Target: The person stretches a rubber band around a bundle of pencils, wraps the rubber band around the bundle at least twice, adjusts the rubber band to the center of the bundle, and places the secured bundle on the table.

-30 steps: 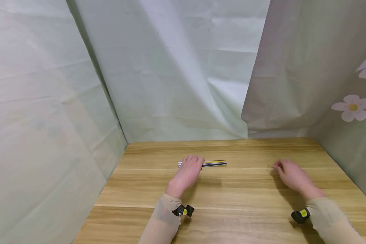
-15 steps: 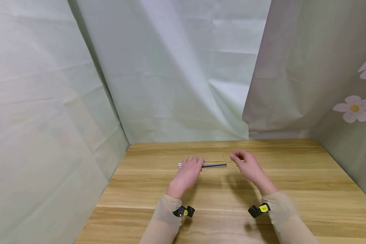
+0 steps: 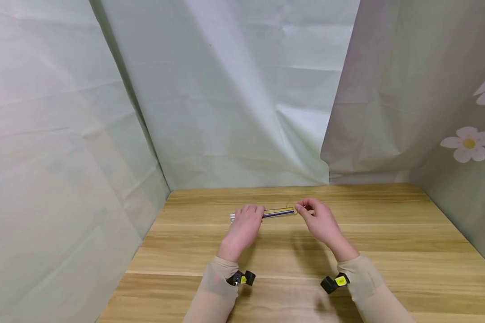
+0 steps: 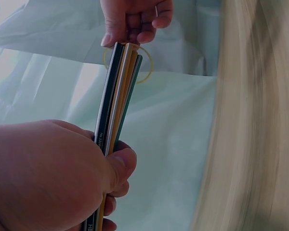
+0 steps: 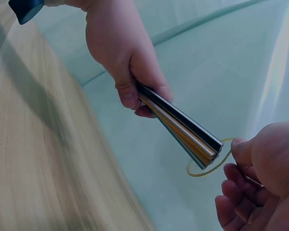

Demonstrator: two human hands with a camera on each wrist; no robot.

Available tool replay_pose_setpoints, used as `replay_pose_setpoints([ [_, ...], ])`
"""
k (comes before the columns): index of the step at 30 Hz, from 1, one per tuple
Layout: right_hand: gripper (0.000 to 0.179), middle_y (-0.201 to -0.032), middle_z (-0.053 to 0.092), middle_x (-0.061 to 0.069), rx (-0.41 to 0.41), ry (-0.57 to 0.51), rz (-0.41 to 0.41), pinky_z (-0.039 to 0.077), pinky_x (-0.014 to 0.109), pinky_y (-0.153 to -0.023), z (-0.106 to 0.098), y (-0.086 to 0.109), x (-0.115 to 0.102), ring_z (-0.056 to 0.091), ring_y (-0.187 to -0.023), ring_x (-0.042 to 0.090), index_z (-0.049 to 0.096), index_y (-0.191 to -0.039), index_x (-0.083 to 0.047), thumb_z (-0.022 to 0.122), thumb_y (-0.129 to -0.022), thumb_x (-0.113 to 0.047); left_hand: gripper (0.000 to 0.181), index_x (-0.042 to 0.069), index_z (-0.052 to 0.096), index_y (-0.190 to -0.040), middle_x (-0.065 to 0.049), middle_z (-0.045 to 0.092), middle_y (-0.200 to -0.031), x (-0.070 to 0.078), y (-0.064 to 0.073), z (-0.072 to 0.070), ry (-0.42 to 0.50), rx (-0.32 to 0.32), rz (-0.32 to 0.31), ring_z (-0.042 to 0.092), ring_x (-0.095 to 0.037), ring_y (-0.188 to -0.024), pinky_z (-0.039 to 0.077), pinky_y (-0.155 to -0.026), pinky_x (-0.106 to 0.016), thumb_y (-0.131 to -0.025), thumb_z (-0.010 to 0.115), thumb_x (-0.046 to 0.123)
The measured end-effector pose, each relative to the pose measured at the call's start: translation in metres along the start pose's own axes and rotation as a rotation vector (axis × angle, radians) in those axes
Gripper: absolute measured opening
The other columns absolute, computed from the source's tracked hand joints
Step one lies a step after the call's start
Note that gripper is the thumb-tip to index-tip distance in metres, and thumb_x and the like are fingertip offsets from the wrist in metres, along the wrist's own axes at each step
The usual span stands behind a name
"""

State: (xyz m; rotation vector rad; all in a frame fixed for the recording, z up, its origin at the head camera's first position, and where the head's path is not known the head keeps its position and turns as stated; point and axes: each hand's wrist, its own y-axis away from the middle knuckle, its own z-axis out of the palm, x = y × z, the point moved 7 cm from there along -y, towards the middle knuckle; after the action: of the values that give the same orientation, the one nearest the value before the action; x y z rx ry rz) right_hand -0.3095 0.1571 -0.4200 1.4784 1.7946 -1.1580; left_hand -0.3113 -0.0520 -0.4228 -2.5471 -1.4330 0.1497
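Note:
My left hand [image 3: 244, 226] grips a bundle of several pencils [image 3: 279, 212], held off the table with its far ends pointing right. In the left wrist view the pencils [image 4: 118, 96] are black, yellow, silvery and green, with small lettering on the dark one. Thumb and finger of my right hand [image 3: 322, 224] pinch a thin yellow rubber band [image 5: 197, 175] at the bundle's free end. Its loop shows on both sides of the pencil ends; whether it encircles every pencil is unclear. The fingers under the left palm are partly hidden.
Both hands are above a wooden table [image 3: 291, 291]. Pale cloth [image 3: 226, 112] hangs behind and at the sides, printed with white flowers [image 3: 469, 143] at right. Each wrist wears a small black camera [image 3: 241, 278].
My right hand has come left with the rubber band, from the table's right side to the pencil ends. My left hand has raised and slightly tilted the pencils, shifting a little left.

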Motion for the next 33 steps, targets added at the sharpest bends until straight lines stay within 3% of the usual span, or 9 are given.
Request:
replay_pose_setpoints([
  [6,0.011,-0.102,0.066,0.006,0.037,0.032,-0.081,0.052,0.038,-0.081,0.004,0.000,-0.009,0.061,-0.094,0.022,0.074,-0.105,-0.006,0.071,-0.105,-0.016,0.020,0.007,0.059,-0.124,-0.012,0.066,-0.118,-0.003,0.000,-0.003,0.001,0.005,-0.018,0.059,-0.030,-0.110,0.048,-0.091,-0.045,-0.105,0.065,0.007],
  [11,0.011,-0.102,0.066,0.006,0.052,0.030,-0.114,0.052,0.032,-0.075,0.008,0.003,-0.015,0.061,-0.092,0.020,0.076,-0.102,-0.007,0.075,-0.103,-0.018,0.016,0.008,0.057,-0.121,-0.010,0.065,-0.114,-0.005,0.000,-0.002,0.001,0.011,-0.031,0.057,-0.029,-0.106,0.046,-0.088,-0.043,-0.107,0.064,0.010],
  [16,0.015,-0.103,0.067,0.005,0.060,-0.004,-0.077,0.052,0.032,-0.076,0.010,0.004,-0.013,0.061,-0.092,0.020,0.073,-0.103,-0.009,0.078,-0.101,-0.023,0.014,0.008,0.057,-0.120,-0.010,0.064,-0.109,-0.007,0.000,-0.004,0.022,0.028,-0.051,0.055,-0.028,-0.102,0.044,-0.084,-0.041,-0.107,0.063,0.010],
  [22,0.032,-0.102,0.067,0.008,0.086,-0.059,-0.041,0.052,0.032,-0.078,0.015,0.003,-0.007,0.061,-0.091,0.022,0.066,-0.107,-0.006,0.088,-0.092,-0.024,0.012,0.008,0.056,-0.118,-0.009,0.063,-0.105,-0.007,0.000,-0.008,0.052,0.046,-0.061,0.053,-0.027,-0.097,0.040,-0.080,-0.039,-0.108,0.063,0.011],
  [33,0.015,-0.096,0.071,0.004,0.108,-0.134,-0.007,0.048,0.029,-0.076,0.020,0.003,0.001,0.062,-0.093,0.021,0.073,-0.102,-0.009,0.081,-0.098,-0.021,0.008,0.008,0.054,-0.113,-0.006,0.058,-0.098,-0.005,-0.001,-0.012,0.111,0.053,-0.071,0.047,-0.024,-0.090,0.035,-0.078,-0.037,-0.109,0.061,0.010],
])
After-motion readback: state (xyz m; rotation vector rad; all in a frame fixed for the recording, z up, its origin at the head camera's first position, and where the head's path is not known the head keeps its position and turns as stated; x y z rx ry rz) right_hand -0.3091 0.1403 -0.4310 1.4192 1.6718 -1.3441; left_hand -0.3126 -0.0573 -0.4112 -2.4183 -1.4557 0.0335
